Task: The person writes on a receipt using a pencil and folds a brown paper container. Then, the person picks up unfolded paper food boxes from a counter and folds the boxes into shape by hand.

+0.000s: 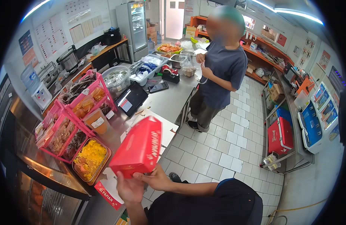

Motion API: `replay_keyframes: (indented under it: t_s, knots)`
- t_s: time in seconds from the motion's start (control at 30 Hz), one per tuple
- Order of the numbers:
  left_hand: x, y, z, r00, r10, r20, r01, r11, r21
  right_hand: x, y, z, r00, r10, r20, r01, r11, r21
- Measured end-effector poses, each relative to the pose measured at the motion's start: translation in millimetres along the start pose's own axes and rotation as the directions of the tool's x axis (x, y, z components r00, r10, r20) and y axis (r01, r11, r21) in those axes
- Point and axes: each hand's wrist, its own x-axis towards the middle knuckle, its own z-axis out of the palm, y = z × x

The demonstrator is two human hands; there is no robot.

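A red cardboard food box [137, 146] with white "SI PAMAN" lettering is held up, tilted, over the counter's near edge. My right hand [158, 179] is closed on its lower edge, with the thumb on the underside. Beside it, my left hand [130, 189] grips the box's bottom corner from below, the fingers partly hidden behind it. Under my hands, another red and white "SI PAMAN" piece of cardboard [108, 195] lies on the counter. White cardboard sheets [166, 131] are spread beyond the box, partly covered by it.
To the left stand a tray of yellow crumbly food [91, 159], a tub with an orange-brown filling [97, 122] and pink baskets [60, 131] of packets. Farther along are a black case [131, 98], a phone [158, 87] and bins. Another person [223, 63] stands across the counter's corner.
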Motion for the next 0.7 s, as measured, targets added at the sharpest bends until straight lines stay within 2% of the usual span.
replay_keyframes:
  t_s: [0.03, 0.1, 0.17, 0.23, 0.3, 0.37, 0.43, 0.5, 0.57, 0.6, 0.63, 0.67, 0.7]
  knots:
    - [0, 1, -1, 0.999, 0.031, -0.043, -0.031, 1.000, 0.003, -1, 5, -4, 0.997, -0.061, 0.042, 0.066, 0.988, -0.138]
    - [-1, 7, -1, 0.995, 0.055, -0.085, -0.055, 0.998, 0.007, -2, 7, -11, 0.997, -0.003, 0.077, 0.015, 0.986, -0.168]
    - [-11, 22, 0, 0.974, 0.136, -0.178, -0.147, 0.988, -0.050, -3, 10, -12, 0.992, 0.060, 0.107, -0.038, 0.981, -0.190]
    - [-24, 45, -17, 0.990, 0.141, -0.030, -0.141, 0.990, 0.000, 5, -4, -18, 0.998, 0.015, 0.056, -0.010, 0.996, -0.093]
    - [-37, 57, -41, 0.971, 0.230, 0.060, -0.234, 0.970, 0.068, 12, -28, -23, 0.998, -0.067, 0.016, 0.068, 0.997, -0.021]
    - [-40, 41, -52, 0.890, 0.455, 0.013, -0.454, 0.886, 0.097, 15, -45, -27, 0.990, -0.137, 0.030, 0.138, 0.989, -0.050]
    - [-24, 31, -36, 0.905, 0.373, 0.205, -0.393, 0.917, 0.066, 17, -41, -30, 0.979, -0.200, 0.047, 0.205, 0.964, -0.171]
    - [-9, 19, -5, 0.874, 0.292, 0.388, -0.334, 0.942, 0.044, 24, -8, -28, 0.957, -0.289, 0.026, 0.280, 0.896, -0.344]
    - [-12, 8, 7, 0.838, 0.258, 0.481, -0.313, 0.949, 0.035, 27, 16, -21, 0.937, -0.348, -0.029, 0.291, 0.822, -0.489]
    - [-19, 1, 9, 0.819, 0.300, 0.489, -0.561, 0.595, 0.576, 24, 21, -19, 0.944, -0.322, -0.071, 0.227, 0.790, -0.570]
    - [-24, -3, 11, 0.796, 0.320, 0.514, -0.531, -0.039, 0.847, 20, 25, -16, 0.949, -0.295, -0.114, 0.157, 0.751, -0.642]
    - [-23, 1, 13, 0.799, 0.322, 0.509, -0.527, -0.035, 0.849, 20, 25, -17, 0.893, -0.435, 0.121, 0.399, 0.634, -0.662]
    - [-18, 12, 15, 0.870, 0.476, 0.125, -0.269, 0.246, 0.931, 21, 22, -18, 0.769, -0.535, 0.350, 0.618, 0.485, -0.619]
